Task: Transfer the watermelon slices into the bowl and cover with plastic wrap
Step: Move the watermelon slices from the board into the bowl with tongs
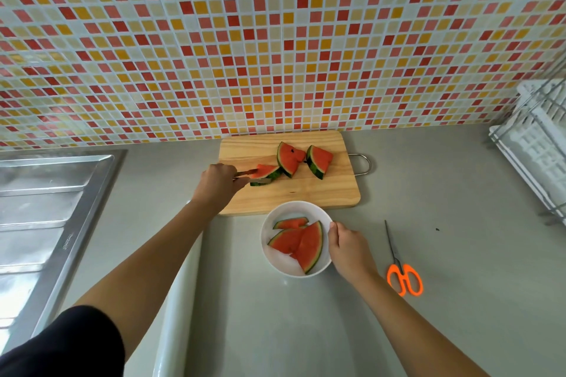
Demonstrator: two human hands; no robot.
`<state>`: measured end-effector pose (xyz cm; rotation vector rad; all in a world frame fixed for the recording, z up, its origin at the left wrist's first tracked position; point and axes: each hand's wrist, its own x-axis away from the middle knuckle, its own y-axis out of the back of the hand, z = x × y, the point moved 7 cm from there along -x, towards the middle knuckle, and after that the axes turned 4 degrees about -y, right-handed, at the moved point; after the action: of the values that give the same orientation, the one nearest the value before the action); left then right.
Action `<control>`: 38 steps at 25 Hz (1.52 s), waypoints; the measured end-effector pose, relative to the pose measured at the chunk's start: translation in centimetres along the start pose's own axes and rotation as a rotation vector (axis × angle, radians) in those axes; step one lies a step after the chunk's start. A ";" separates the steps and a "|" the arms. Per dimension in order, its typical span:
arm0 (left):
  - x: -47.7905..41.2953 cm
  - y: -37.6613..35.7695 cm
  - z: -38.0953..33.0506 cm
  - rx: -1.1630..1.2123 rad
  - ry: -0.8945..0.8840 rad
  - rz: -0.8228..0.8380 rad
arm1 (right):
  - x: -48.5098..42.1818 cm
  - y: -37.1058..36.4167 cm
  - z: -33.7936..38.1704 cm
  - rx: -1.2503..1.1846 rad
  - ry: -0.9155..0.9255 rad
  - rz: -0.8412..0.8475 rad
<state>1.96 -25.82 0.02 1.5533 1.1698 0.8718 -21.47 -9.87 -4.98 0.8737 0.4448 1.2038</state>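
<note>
Mosaic tiles in red, orange and cream cover the wall behind a pale grey table (428, 193), with a steel sink (46, 208) off to the left and a white dish rack (539, 144) at the right edge. Against the wall lies a wooden cutting board (306, 193) with a metal loop handle. On it the left hand (219, 184) is closed around a pair of tongs (248, 177), whose tips clamp one watermelon slice (266, 171) near the board's left side. Two more slices (306, 161) rest on the board just to the right of it, touching each other. A white bowl (277, 257) sits on the table just in front of the board, holding three slices (301, 242) that lean on one another. The right hand (347, 246) grips the bowl's right rim, fingers curled over its edge. Orange-handled scissors (402, 272) lie closed on the table to the right of the bowl, well clear of it
</note>
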 end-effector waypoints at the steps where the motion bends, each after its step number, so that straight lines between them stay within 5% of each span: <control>1: 0.0 -0.1 0.6 0.043 0.040 0.002 | 0.0 0.0 0.0 0.000 0.000 0.002; 9: 0.4 -0.7 4.0 0.454 0.345 0.021 | 0.0 0.0 -0.1 -0.010 -0.011 0.009; 14: 4.7 2.0 1.7 0.649 0.149 0.035 | -0.3 -0.1 0.0 0.005 -0.002 -0.007; 21: 13.0 3.5 -5.1 0.214 -0.527 -0.010 | -0.2 -0.2 -0.3 0.031 0.025 -0.020; 28: 14.7 2.0 -8.2 -0.344 -0.702 0.003 | -0.1 -0.1 -0.1 0.026 0.010 0.000; 31: 14.6 2.8 -7.9 -0.306 -0.620 0.020 | -0.1 -0.2 -0.1 0.027 0.003 0.012; 33: 13.7 4.2 -6.2 -0.078 -0.485 0.068 | -0.2 -0.2 -0.2 0.014 -0.002 0.021; 38: 6.7 5.7 -3.6 0.146 -0.101 -0.116 | 0.0 -0.2 -0.1 -0.017 -0.019 0.038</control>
<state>2.05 -18.79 6.42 1.6098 1.2601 0.6364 -21.42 -9.87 -5.22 0.8820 0.4035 1.2315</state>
